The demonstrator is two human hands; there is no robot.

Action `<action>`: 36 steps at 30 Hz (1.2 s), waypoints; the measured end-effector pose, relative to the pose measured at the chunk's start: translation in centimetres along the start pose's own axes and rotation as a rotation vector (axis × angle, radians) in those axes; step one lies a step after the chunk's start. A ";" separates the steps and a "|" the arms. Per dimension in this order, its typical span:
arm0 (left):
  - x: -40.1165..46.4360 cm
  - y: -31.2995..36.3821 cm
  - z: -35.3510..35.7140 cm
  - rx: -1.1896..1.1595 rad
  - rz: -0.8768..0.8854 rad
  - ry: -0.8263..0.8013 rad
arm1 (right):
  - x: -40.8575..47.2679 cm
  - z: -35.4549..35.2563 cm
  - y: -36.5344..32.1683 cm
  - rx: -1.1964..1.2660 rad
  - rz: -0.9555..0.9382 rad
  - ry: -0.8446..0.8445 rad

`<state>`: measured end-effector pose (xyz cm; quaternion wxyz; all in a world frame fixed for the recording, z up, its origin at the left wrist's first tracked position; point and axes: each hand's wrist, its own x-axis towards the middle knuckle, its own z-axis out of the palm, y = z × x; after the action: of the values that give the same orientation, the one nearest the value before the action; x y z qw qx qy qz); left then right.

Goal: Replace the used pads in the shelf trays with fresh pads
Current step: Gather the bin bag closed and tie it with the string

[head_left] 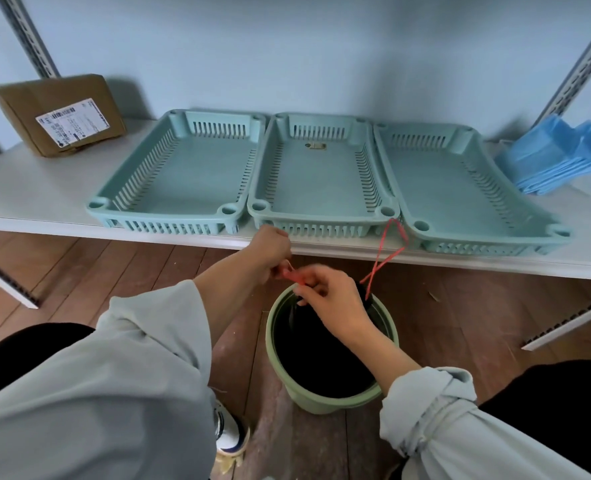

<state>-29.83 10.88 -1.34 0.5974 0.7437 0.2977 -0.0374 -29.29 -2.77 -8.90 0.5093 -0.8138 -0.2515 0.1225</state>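
A white shelf (44,199) spans the view and carries three pale green slotted trays side by side: the left tray (179,174), the middle tray (322,181) and the right tray (460,192). None of the three holds a pad; a small label lies on the middle tray's floor. A stack of blue pads (557,161) rests on the shelf just right of the right tray. A cardboard box (62,112) leans at the shelf's left end. On the wooden floor below stands a green bin (332,403) lined with a black bag (322,351). Above its rim, the left hand (270,251) and the right hand (332,296) each pinch a red drawstring (387,251), fingers curled around it.
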 end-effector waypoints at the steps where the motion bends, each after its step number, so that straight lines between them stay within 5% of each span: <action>1: 0.0 0.3 -0.1 -0.037 0.007 0.020 | -0.4 0.0 1.0 -0.035 0.055 -0.008; 6: -0.1 1.6 0.6 -0.089 0.122 0.023 | -1.3 -0.3 2.7 -0.180 0.253 -0.016; 10: 0.1 -0.6 0.3 -0.007 0.136 -0.014 | -0.6 -0.8 1.4 -0.006 0.284 0.093; 15: -0.4 -6.0 2.6 0.369 0.202 -0.355 | -0.5 -2.1 -0.1 -0.102 0.200 0.126; 20: -0.6 -5.2 4.7 0.297 0.282 -0.209 | -0.3 -3.4 0.0 -0.118 0.081 0.256; 28: 0.6 -5.6 4.8 0.116 0.146 -0.235 | -3.9 -4.6 7.6 0.477 0.876 0.888; 32: 0.4 -5.8 4.9 0.071 0.146 -0.305 | -3.4 -4.4 6.4 0.775 1.044 0.647; 36: 0.6 -6.0 4.8 0.175 0.253 -0.306 | -1.5 -4.5 5.5 0.797 0.838 0.479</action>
<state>-30.83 7.39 -8.15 0.5686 0.8099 0.1033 -0.1004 -26.91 -9.00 -11.86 0.7246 -0.5959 0.2751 0.2103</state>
